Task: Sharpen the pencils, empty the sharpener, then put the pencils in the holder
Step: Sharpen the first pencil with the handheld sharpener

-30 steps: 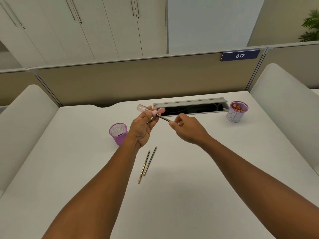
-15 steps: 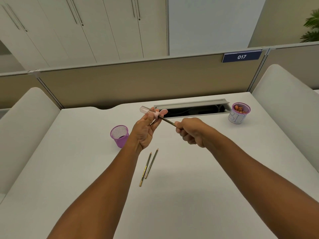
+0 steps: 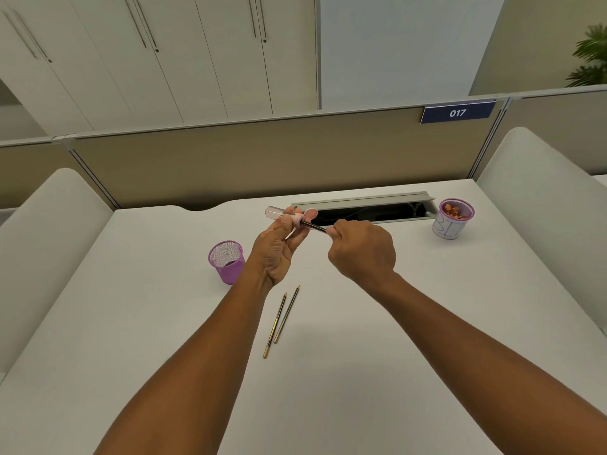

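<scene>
My left hand [image 3: 279,251] grips a pink sharpener with a clear shavings case [image 3: 279,213], held above the desk. A dark pencil [image 3: 313,226] sticks into the sharpener's pink end, and my right hand [image 3: 363,252] is closed around its other end. Two more pencils [image 3: 281,318] lie side by side on the white desk [image 3: 131,323] below my hands, tips pointing away from me. A purple mesh holder [image 3: 227,261] stands upright just left of my left wrist.
A purple cup with a white label and orange-brown shavings [image 3: 453,218] stands at the back right. An open cable tray [image 3: 364,210] runs along the desk's rear behind my hands. Padded white dividers flank both sides of the desk.
My right hand has rolled over on the pencil, knuckles now up, while the pencil stays in the sharpener. My left hand and the sharpener have barely moved.
</scene>
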### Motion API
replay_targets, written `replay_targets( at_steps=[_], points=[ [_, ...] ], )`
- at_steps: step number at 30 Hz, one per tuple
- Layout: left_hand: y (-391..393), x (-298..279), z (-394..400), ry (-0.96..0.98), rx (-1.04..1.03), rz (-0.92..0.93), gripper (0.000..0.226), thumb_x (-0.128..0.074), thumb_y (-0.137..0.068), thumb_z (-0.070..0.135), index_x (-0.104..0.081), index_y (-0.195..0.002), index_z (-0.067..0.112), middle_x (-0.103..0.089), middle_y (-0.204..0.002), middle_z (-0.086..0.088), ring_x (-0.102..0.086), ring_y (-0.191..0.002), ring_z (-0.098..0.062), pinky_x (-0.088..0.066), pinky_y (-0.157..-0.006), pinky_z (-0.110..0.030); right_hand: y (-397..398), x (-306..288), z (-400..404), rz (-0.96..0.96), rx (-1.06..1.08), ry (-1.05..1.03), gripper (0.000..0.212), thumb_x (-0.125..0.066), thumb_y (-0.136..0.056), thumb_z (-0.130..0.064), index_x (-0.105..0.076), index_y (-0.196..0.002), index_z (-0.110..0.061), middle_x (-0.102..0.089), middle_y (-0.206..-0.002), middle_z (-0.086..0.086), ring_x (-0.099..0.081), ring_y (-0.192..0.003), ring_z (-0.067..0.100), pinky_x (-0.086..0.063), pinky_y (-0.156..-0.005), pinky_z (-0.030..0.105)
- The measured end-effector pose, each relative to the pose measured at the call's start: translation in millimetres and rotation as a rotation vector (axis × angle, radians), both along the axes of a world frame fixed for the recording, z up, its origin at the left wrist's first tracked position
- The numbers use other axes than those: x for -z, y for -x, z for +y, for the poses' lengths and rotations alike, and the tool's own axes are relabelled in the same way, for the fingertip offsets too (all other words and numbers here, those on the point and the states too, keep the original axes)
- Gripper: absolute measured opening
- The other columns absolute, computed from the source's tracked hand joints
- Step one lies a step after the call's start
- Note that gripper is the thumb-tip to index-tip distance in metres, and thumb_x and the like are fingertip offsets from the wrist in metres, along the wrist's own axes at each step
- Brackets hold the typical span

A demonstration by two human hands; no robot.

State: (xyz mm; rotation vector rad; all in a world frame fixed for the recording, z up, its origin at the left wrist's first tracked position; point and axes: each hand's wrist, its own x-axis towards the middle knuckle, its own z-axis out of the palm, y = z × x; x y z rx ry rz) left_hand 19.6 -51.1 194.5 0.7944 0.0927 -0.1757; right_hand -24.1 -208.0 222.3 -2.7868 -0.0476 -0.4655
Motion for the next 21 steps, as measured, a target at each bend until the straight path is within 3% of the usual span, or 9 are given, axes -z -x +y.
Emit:
replay_targets(
  at_steps=[1, 4, 6, 8, 13, 17, 21],
  points=[
    [1, 0, 0, 0.008, 0.011, -0.008, 0.017, -0.051, -0.099, 0.000, -0.059, -0.113, 0.002, -0.077, -0.098, -0.006, -0.074, -0.096, -0.023, -0.060, -0.079, -0.029, -5, -7, 1, 0.142, 0.031, -0.087, 0.028, -0.045, -0.094, -0.028, -0.053, -0.070, -0.017, -0.048, -0.064, -0.002, -0.044, -0.059, 0.022, -0.027, -0.051, 0.027],
    [5, -1, 0, 0.021, 0.029, -0.028, 0.018, -0.050, -0.098, 0.000, -0.058, -0.113, 0.003, -0.078, -0.095, -0.003, -0.074, -0.096, -0.023, -0.060, -0.079, -0.027, -15, -32, -7, 0.694, 0.087, -0.764, 0.032, -0.048, -0.095, -0.027, -0.064, -0.075, -0.007, -0.052, -0.065, 0.001, -0.038, -0.054, 0.015, -0.030, -0.047, 0.025],
    [4, -2, 0, 0.016, 0.015, -0.016, 0.017, -0.049, -0.100, 0.002, -0.060, -0.112, 0.002, -0.078, -0.097, -0.004, -0.075, -0.094, -0.022, -0.060, -0.077, -0.027, -14, -38, -11, 0.800, 0.069, -0.872, 0.034, -0.048, -0.097, -0.029, -0.065, -0.079, -0.007, -0.053, -0.065, 0.002, -0.035, -0.051, 0.011, -0.028, -0.044, 0.022],
    [1, -3, 0, 0.001, -0.022, 0.004, 0.016, -0.051, -0.099, 0.002, -0.061, -0.111, 0.001, -0.077, -0.096, -0.005, -0.075, -0.091, -0.021, -0.061, -0.076, -0.027, -12, -37, -9, 0.710, 0.026, -0.769, 0.035, -0.047, -0.097, -0.032, -0.065, -0.084, -0.005, -0.056, -0.071, 0.004, -0.040, -0.056, 0.014, -0.032, -0.050, 0.025],
    [-5, -1, 12, -0.002, -0.101, 0.036, 0.017, -0.058, -0.096, 0.000, -0.062, -0.112, 0.001, -0.070, -0.105, -0.010, -0.075, -0.091, -0.024, -0.061, -0.077, -0.030, -7, -16, -7, 0.261, -0.067, -0.147, 0.021, -0.048, -0.094, -0.041, -0.053, -0.091, -0.021, -0.057, -0.082, -0.002, -0.055, -0.076, 0.021, -0.037, -0.061, 0.030],
    [-4, 2, 10, 0.016, -0.102, 0.040, 0.021, -0.057, -0.097, -0.001, -0.060, -0.117, 0.002, -0.067, -0.112, -0.013, -0.074, -0.095, -0.026, -0.060, -0.085, -0.034, 0, 6, -8, -0.016, -0.090, -0.093, 0.021, -0.046, -0.096, -0.029, -0.057, -0.083, -0.017, -0.054, -0.079, -0.003, -0.051, -0.069, 0.021, -0.028, -0.055, 0.028],
    [-1, 1, 6, 0.026, -0.065, 0.002, 0.023, -0.052, -0.100, 0.003, -0.057, -0.122, 0.002, -0.070, -0.114, -0.011, -0.072, -0.103, -0.029, -0.059, -0.088, -0.034, 5, 3, -2, -0.011, -0.026, -0.019, 0.029, -0.046, -0.095, -0.030, -0.046, -0.067, -0.020, -0.042, -0.059, -0.007, -0.041, -0.058, 0.019, -0.018, -0.047, 0.027]
  ],
)
